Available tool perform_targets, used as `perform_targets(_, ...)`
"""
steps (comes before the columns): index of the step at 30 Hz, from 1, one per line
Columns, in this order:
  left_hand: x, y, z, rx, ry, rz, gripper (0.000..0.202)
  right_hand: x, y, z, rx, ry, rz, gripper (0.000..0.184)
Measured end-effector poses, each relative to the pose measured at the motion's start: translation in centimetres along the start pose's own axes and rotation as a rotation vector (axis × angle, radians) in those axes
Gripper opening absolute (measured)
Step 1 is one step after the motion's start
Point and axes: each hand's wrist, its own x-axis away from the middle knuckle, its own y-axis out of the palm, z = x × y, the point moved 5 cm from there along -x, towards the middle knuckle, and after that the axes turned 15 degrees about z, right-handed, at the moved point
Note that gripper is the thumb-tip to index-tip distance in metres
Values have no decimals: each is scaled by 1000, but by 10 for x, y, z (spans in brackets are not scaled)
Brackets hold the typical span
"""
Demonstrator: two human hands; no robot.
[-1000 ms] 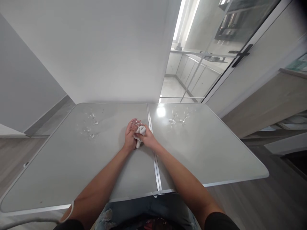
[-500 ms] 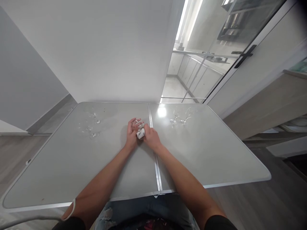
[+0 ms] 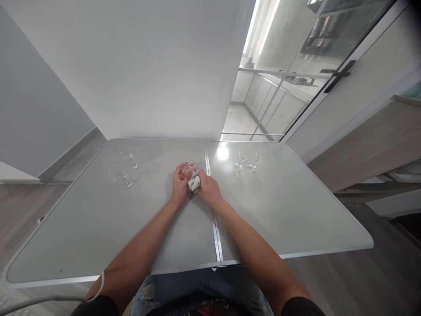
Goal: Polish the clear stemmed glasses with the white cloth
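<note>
My left hand [image 3: 180, 183] is wrapped round a clear glass [image 3: 190, 168] held over the middle of the grey table [image 3: 98, 228]. My right hand [image 3: 208, 188] is closed on a small white cloth [image 3: 194, 184] pressed against the glass. Both hands touch each other above the table's centre seam. Much of the glass is hidden by my fingers.
Two clear stemmed glasses [image 3: 247, 160] stand at the far right of the table. Two or three more clear glasses [image 3: 126, 173] stand at the far left. A white wall lies behind the table, and a glass sliding door [image 3: 296, 74] opens to the right.
My right hand has shifted the cloth slightly against the glass. The bunched cloth now shows less below my hands. The camera has drifted a little.
</note>
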Motion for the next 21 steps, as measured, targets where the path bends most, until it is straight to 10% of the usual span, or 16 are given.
perform_targets(4,0,-2,0,6,-39,0,53,1,2,-2,-146,50,-39,23)
perform_targets(10,4,-1,0,75,-184,-57,50,10,18,-4,-876,562,-364,40)
perform_targets(18,0,0,2,33,-38,-9,53,-1,-4,-4,-86,-5,-40,27)
perform_targets(21,0,0,1,42,-64,-23,50,-3,-2,-3,-211,29,-65,22)
